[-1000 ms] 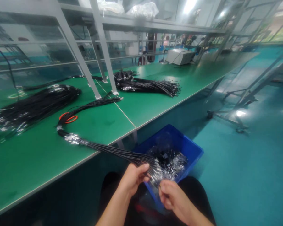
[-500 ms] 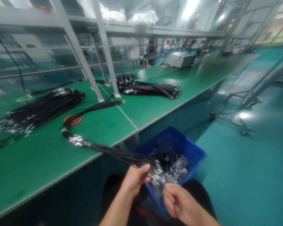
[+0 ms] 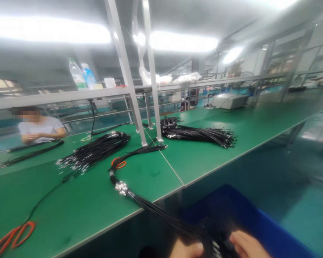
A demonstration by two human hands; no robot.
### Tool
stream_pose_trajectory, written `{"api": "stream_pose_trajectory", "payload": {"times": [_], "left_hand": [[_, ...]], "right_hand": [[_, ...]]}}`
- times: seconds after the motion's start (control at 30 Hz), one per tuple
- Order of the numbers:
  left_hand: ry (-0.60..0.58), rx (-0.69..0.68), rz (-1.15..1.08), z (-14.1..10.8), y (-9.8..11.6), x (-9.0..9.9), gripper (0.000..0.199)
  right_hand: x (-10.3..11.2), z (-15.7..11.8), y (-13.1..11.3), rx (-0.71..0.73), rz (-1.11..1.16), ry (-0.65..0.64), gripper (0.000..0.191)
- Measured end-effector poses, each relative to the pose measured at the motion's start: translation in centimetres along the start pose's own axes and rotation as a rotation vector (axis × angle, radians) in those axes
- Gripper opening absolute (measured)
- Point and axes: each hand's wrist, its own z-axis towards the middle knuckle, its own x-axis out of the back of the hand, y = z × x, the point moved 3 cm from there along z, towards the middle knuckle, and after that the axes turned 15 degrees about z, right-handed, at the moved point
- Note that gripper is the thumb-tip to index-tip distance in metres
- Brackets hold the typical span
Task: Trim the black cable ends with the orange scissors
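Observation:
A bundle of thin black cables [image 3: 161, 212] with silvery ends runs from the green table [image 3: 86, 211] down over its front edge. My left hand [image 3: 187, 249] is closed around this bundle near its lower end, thumb on top. Close by on the right, my right hand [image 3: 249, 246] has its fingers curled together beside the cable ends; what is between them is too dark and blurred to see. Both hands are cut off by the bottom of the view. Below them stands a blue bin [image 3: 280, 225], its contents mostly in shadow.
More black cable bundles [image 3: 97, 152] lie on the table, with another cable pile [image 3: 199, 135] beyond the metal posts [image 3: 154, 71]. An orange loop [image 3: 118, 163] and orange handles [image 3: 24, 234] lie nearer. A co-worker [image 3: 41, 127] sits across the table. Bottles [image 3: 88, 76] stand on the shelf.
The view has tilted up and swung left, so the hands and bin sit lower in the picture and the co-worker appears. My left hand still holds the cable bundle.

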Motion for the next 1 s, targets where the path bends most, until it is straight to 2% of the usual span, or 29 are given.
{"api": "stream_pose_trajectory", "payload": {"times": [0.03, 0.1, 0.2, 0.47, 0.57, 0.77, 0.9, 1.0], "left_hand": [[-0.011, 0.006, 0.001, -0.1, 0.0, 0.0, 0.044], [-0.027, 0.029, 0.009, -0.3, 0.0, 0.0, 0.039], [-0.029, 0.059, 0.040, -0.6, 0.1, 0.5, 0.041], [0.008, 0.142, 0.086, -1.9, 1.5, 1.1, 0.033], [-0.005, 0.174, 0.105, -2.1, 1.9, 1.1, 0.032], [-0.013, 0.149, 0.138, -2.5, 2.1, 1.4, 0.029], [-0.094, 0.091, 0.102, -3.1, 2.1, 1.9, 0.029], [-0.166, 0.056, 0.084, -3.7, 1.9, 2.2, 0.035]], "right_hand": [[0.3, 0.3, -0.4, 0.046, -0.047, 0.042, 0.022], [0.6, 0.3, -1.4, 0.132, -0.127, 0.118, 0.028], [0.4, -0.4, -2.7, 0.189, -0.195, 0.138, 0.034], [-0.4, -4.1, -3.9, 0.123, -0.214, 0.024, 0.028], [-0.7, -5.2, -4.4, 0.087, -0.158, -0.018, 0.026], [-1.7, -6.2, -4.4, 0.053, -0.014, -0.052, 0.025], [-1.6, -6.1, -3.5, 0.027, 0.020, -0.015, 0.031], [-1.4, -5.8, -3.7, 0.023, 0.018, -0.001, 0.038]]}}
